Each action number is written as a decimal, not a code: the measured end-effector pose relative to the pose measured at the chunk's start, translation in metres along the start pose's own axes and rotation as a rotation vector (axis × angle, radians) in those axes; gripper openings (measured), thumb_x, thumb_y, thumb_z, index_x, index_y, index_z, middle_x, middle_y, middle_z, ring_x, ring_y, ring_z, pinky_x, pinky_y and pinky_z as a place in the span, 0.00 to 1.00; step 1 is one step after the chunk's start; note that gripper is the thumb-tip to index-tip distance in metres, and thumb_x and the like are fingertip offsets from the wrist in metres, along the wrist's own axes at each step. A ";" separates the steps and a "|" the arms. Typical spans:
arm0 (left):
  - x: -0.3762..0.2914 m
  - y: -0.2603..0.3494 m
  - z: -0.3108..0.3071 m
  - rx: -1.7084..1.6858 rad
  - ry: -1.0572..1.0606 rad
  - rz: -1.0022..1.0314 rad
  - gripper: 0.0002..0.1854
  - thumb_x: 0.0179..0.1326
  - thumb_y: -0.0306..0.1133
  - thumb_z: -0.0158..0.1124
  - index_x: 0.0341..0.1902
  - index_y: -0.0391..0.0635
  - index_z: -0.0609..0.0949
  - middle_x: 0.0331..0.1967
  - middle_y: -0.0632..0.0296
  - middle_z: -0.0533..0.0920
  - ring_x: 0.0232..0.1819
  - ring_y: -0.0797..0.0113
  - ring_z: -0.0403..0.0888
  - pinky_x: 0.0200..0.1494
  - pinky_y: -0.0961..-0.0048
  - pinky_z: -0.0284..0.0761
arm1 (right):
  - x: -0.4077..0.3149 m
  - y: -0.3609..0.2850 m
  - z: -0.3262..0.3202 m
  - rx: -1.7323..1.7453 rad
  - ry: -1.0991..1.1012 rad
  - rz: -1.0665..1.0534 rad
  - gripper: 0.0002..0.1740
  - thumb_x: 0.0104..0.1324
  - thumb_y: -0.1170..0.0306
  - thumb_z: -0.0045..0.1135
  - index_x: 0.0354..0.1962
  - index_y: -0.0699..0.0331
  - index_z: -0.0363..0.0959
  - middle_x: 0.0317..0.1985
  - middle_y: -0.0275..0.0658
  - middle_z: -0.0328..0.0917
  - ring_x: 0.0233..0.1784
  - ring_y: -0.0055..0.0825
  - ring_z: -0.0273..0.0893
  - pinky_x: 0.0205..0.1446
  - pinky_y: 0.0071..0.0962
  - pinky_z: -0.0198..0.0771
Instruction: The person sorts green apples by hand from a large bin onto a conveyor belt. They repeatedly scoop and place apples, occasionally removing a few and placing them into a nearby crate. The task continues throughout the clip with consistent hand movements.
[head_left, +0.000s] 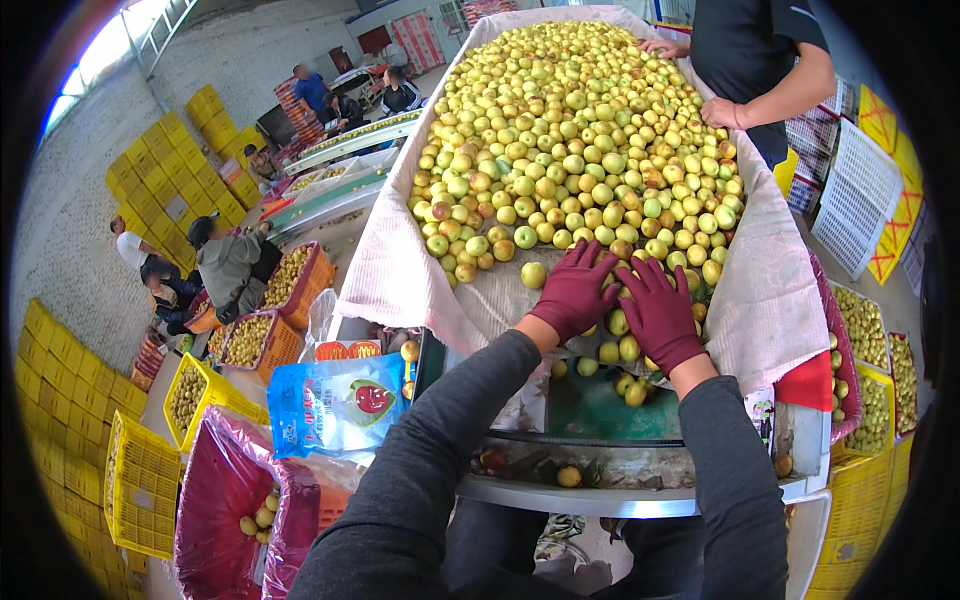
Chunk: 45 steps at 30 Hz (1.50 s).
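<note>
A great heap of yellow-green jujube fruits (570, 135) lies on a cloth-lined sorting table, its pale cloth (772, 285) draped over both sides. At the near edge of the heap, my left hand (577, 289), in a maroon glove, rests palm down on the fruits with its fingers spread. Close at its right, my right hand (661, 311), gloved alike, lies over more fruits, fingers apart. What is under both palms is hidden. Below my hands, several fruits sit on a green conveyor belt (607, 412). One loose fruit (533, 275) lies left of my left hand.
A metal rail (585, 499) edges the near side. At left are a blue-and-white printed bag (337, 405) and a crate lined with maroon plastic (225, 495). A person (757, 75) stands at the far right with hands on the table's side. Crates of fruit (870, 412) stand right.
</note>
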<state>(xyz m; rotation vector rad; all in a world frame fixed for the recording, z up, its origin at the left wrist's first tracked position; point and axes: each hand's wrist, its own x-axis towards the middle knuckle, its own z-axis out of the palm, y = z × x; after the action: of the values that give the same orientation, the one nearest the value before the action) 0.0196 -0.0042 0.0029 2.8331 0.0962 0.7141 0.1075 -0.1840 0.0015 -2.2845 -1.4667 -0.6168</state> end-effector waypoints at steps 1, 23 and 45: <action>0.001 0.004 0.001 -0.008 0.006 0.025 0.32 0.66 0.44 0.62 0.72 0.47 0.71 0.75 0.42 0.67 0.77 0.38 0.59 0.78 0.49 0.57 | -0.001 0.002 0.000 -0.018 -0.002 0.020 0.27 0.73 0.56 0.50 0.68 0.48 0.68 0.72 0.39 0.68 0.78 0.38 0.60 0.81 0.60 0.42; -0.009 -0.126 -0.059 0.236 0.638 -0.231 0.12 0.58 0.33 0.63 0.42 0.42 0.87 0.47 0.47 0.84 0.54 0.45 0.80 0.58 0.53 0.76 | -0.001 -0.010 -0.007 0.287 -0.084 -0.278 0.31 0.62 0.52 0.62 0.63 0.45 0.72 0.66 0.33 0.72 0.72 0.37 0.66 0.77 0.52 0.53; 0.006 -0.004 -0.002 -0.135 0.167 0.100 0.21 0.58 0.27 0.64 0.57 0.42 0.79 0.54 0.48 0.82 0.62 0.40 0.73 0.68 0.51 0.69 | -0.002 0.001 -0.001 0.123 -0.029 -0.046 0.33 0.59 0.50 0.66 0.60 0.49 0.73 0.71 0.38 0.67 0.77 0.45 0.59 0.81 0.56 0.44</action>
<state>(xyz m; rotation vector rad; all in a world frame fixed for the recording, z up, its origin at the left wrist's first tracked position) 0.0236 0.0007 0.0060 2.6616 -0.0656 0.9412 0.1073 -0.1863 0.0018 -2.1802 -1.5307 -0.4939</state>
